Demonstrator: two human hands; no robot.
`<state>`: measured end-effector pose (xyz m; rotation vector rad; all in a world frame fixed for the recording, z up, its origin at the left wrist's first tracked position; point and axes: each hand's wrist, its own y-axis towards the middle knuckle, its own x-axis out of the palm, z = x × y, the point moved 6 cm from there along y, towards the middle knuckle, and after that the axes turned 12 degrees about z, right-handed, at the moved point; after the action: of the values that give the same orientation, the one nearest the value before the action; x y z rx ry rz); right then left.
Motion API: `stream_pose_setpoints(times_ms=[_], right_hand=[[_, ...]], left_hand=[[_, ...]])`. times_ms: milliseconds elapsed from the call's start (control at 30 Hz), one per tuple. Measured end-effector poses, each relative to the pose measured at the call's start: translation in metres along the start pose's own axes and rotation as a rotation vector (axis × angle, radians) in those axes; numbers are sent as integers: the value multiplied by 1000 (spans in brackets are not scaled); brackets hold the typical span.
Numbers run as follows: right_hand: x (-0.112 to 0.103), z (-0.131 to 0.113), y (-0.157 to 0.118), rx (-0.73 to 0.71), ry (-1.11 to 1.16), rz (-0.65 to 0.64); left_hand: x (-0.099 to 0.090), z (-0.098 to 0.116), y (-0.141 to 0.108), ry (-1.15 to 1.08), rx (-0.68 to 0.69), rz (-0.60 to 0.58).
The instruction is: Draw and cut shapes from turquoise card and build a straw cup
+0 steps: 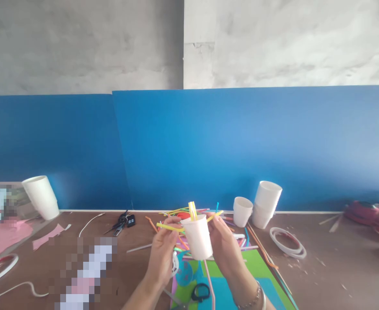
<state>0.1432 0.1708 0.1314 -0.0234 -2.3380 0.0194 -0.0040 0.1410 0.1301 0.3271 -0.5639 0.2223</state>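
Observation:
A white paper cup [198, 241] is held up in front of me, between my two hands. A yellow straw [170, 227] sticks out from its left side, another yellow straw piece [215, 216] from its right, and a bent yellow straw [192, 211] rises at the rim. My left hand [163, 252] is closed at the cup's left side, its fingers by the left yellow straw. On the other side my right hand [224, 245] is closed at the cup, fingertips by the right straw. A pink straw [209, 280] shows below the cup; whether it is attached I cannot tell.
Loose coloured straws [179, 211] lie behind my hands. Green and blue sheets [257, 262] lie below, with black-handled scissors [200, 292]. A single cup [242, 212], a cup stack [266, 204] and a tape ring [288, 243] are right; keys [124, 220] and another cup stack [41, 198] left.

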Motion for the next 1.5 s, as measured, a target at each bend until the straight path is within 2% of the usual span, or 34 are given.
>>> stream_pose_setpoints(times_ms=[100,200,367,467,667,833,933,1000,1167,1367,1500], right_hand=[[8,-1,-5,110,-51,-80],[12,-7,-9,128,-140,-112],[13,-9,-12,165,-244,-201],[9,-12,-10,125,-296,-158],[12,-17,-12,61,-282,-157],[-1,-23,-6,-155,-441,-37],[-7,-25,-4,-211,-500,19],[-9,-22,-3,-142,-431,31],[-2,-15,-8,141,-181,-23],[9,-17,-16,289,-114,-196],[14,-12,-21,374,-128,-300]], left_hand=[[2,-3,2,18,-104,-75],[7,-6,2,66,-193,-192],[9,-6,1,97,-235,-269],[4,-3,4,120,-252,-217],[-7,-20,4,-2,-555,-60],[-7,-19,4,-193,-557,102],[-2,-12,5,-285,-479,65],[0,-8,5,-305,-439,15],[2,-8,2,-260,-427,-109],[6,-8,-5,-156,-460,-231],[10,-2,-7,-91,-486,-290]])
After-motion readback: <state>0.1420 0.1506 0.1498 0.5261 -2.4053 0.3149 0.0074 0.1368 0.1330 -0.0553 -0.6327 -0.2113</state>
